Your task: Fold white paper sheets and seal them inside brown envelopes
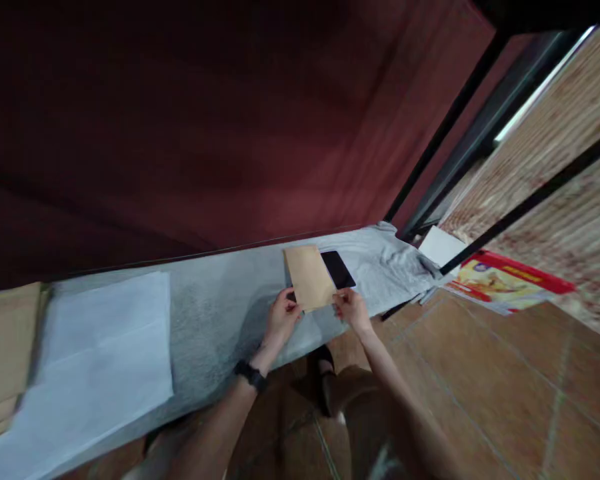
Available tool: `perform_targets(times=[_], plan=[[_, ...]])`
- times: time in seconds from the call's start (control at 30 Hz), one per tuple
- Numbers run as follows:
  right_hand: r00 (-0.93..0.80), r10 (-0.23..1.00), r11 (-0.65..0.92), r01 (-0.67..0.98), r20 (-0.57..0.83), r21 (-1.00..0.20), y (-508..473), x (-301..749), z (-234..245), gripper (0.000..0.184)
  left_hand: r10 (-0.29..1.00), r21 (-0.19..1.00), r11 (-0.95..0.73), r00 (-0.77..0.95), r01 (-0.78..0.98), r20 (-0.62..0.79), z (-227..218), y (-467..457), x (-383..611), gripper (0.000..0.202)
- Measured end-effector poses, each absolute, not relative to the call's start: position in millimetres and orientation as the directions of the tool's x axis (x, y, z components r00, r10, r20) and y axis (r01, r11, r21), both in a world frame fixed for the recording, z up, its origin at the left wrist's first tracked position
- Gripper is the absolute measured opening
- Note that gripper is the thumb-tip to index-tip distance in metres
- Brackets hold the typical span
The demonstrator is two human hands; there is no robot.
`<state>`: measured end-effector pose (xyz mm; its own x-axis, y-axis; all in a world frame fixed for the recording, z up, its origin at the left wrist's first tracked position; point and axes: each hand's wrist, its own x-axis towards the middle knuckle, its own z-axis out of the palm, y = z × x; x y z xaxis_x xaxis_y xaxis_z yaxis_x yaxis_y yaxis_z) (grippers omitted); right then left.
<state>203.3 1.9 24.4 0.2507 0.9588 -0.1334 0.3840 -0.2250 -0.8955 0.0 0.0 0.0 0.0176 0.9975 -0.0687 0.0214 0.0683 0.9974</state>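
A tan rectangular piece of brown paper [309, 277] lies over the grey cloth, and a second layer shows along its left edge. Whether it is an envelope or a folded sheet I cannot tell. My left hand [281, 315] pinches its lower left corner, close to a small dark patch there. At the lower right corner, the fingertips of my right hand [351, 308] are closed on the paper. A black flat device like a phone or tablet [338, 269] lies just right of the paper, partly bordered by my right hand.
Grey cloth [210, 320] covers the long narrow bench. White sheets [107, 347] and larger brown paper [5, 340] lie on its left end. A dark red curtain [220, 133] hangs behind. Black metal bars [450, 127] and a colourful box [505, 280] stand at the right.
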Motion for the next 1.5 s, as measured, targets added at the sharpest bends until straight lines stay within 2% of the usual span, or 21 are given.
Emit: perform_targets(times=[0.27,0.53,0.8,0.93,1.07,1.17,1.27,1.37,1.5], plan=[[0.264,0.959,-0.229,0.526,-0.098,-0.819,1,214,23,0.013,1.0,0.957,-0.028,0.009,0.289,0.027,2,-2,7,0.032],[0.262,0.965,-0.217,0.73,-0.028,-0.648,9,218,20,0.017,0.998,0.856,-0.021,0.064,0.516,-0.014,7,-7,10,0.036],[0.304,0.953,-0.251,0.779,-0.003,-0.575,4,218,31,0.026,0.988,0.739,-0.13,0.149,0.661,0.041,16,-14,12,0.038],[0.257,0.962,-0.152,0.777,0.088,-0.611,3,209,39,0.028,0.979,0.688,-0.194,0.182,0.699,0.091,27,-24,1,0.037],[0.084,0.991,0.029,0.636,0.107,-0.771,3,179,35,0.028,0.972,0.542,-0.23,0.168,0.808,0.163,43,-36,-32,0.035],[-0.117,0.993,0.05,0.432,-0.001,-0.9,1,143,27,0.03,0.974,0.405,-0.177,0.101,0.897,0.203,52,-48,-68,0.04],[-0.264,0.961,-0.01,0.272,-0.085,-0.962,-4,103,19,0.03,0.983,0.251,-0.028,-0.019,0.968,0.184,54,-65,-107,0.053],[-0.357,0.926,-0.061,0.181,-0.124,-0.981,-9,67,13,0.03,0.975,0.155,0.207,-0.216,0.966,0.048,54,-83,-143,0.065],[-0.428,0.881,-0.146,0.159,-0.202,-0.976,-13,30,7,0.032,0.887,0.113,0.445,-0.42,0.888,-0.19,60,-98,-177,0.082]])
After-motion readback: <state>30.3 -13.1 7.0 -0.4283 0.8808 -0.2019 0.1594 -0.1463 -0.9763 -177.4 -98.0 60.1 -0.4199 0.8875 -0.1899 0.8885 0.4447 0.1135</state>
